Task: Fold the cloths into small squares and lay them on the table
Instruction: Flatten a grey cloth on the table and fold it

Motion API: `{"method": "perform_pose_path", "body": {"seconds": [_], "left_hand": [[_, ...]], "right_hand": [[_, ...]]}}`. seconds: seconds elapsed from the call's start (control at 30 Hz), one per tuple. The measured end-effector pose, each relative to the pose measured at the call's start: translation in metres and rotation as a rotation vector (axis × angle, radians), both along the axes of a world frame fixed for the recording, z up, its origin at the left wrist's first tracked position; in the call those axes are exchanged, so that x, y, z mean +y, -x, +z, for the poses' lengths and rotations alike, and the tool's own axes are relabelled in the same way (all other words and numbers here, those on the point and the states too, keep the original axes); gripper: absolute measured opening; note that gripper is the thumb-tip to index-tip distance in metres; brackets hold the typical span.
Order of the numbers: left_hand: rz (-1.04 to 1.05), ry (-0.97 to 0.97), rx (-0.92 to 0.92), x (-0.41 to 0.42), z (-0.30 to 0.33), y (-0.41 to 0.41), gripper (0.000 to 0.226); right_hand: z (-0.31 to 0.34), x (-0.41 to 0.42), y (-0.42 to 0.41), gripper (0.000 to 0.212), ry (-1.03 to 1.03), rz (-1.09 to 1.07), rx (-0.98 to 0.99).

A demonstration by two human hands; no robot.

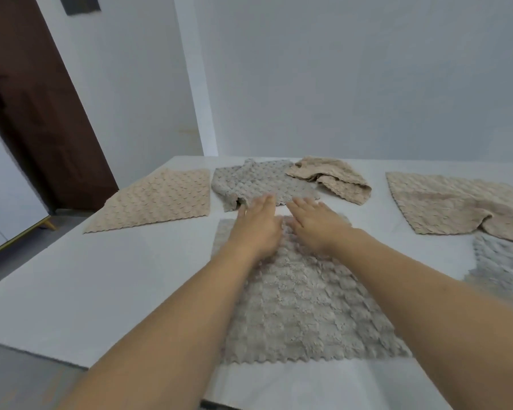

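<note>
A grey textured cloth lies spread flat on the white table right in front of me. My left hand and my right hand rest side by side, palms down with straight fingers, on the far part of this cloth. Beyond the fingertips lies a second grey cloth, rumpled. A beige cloth lies flat at the far left. A crumpled beige cloth sits at the far middle.
A large beige cloth lies partly folded at the right, with a pale grey cloth under its near edge. A dark brown door stands at the left beyond the table edge. White walls rise behind the table.
</note>
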State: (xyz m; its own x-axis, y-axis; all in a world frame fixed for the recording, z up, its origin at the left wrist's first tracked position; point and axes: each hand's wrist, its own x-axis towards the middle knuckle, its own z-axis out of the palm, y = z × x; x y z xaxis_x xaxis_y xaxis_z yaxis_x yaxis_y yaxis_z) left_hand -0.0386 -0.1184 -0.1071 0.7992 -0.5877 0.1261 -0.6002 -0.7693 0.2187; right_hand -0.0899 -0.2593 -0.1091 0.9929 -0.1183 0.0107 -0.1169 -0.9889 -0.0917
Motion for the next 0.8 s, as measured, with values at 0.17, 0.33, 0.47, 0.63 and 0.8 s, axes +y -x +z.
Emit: {"method": "perform_pose_path", "body": {"seconds": [0.17, 0.33, 0.47, 0.63, 0.8], "left_hand": [[0.068, -0.100, 0.071, 0.003, -0.041, -0.014, 0.061], [0.053, -0.111, 0.074, 0.002, -0.039, -0.013, 0.061], [0.085, -0.117, 0.069, 0.032, -0.037, -0.032, 0.060], [0.179, -0.191, 0.138, 0.080, -0.034, -0.041, 0.062], [0.208, -0.059, 0.124, 0.052, 0.003, -0.025, 0.061]], "right_hand": [[-0.032, -0.012, -0.004, 0.057, -0.041, -0.088, 0.076], [-0.031, -0.011, -0.005, 0.057, -0.040, -0.082, 0.066], [-0.029, -0.035, 0.011, 0.057, -0.046, -0.107, 0.050], [-0.025, -0.066, 0.037, 0.058, -0.021, -0.255, 0.156], [0.004, -0.039, 0.035, 0.057, 0.065, -0.223, 0.006]]}}
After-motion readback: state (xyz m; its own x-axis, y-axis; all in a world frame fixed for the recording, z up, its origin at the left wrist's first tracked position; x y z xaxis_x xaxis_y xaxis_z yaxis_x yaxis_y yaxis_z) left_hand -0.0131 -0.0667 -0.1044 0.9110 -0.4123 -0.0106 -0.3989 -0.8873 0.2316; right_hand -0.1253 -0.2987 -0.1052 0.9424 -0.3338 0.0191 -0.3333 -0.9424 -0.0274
